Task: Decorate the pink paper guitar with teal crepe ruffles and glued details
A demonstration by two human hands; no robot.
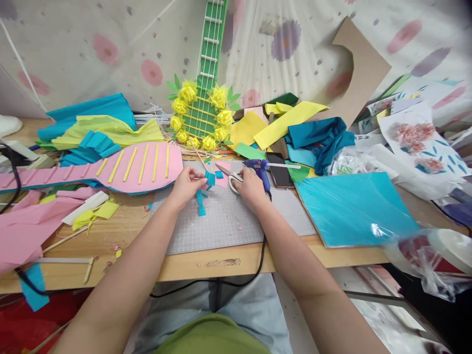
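Observation:
My left hand (189, 187) pinches a small piece of blue crepe paper (210, 178) above the grey cutting mat (228, 231). Just below it lies a cut blue strip (201, 204) on the mat. My right hand (251, 186) is closed around the handles of a pair of scissors (233, 183), whose blades point left toward the blue paper. Beneath the blades sits a pink paper piece (222, 181) with a small blue scrap (219, 174) near it. Right beside my right hand is a blue glue gun (262, 173).
A green paper guitar (201, 113) with yellow flowers stands at the back. To the left lies a pink guitar shape (143, 167). A phone (280, 171) and a blue sheet (356, 209) lie right. A black cable (262, 255) hangs over the front edge.

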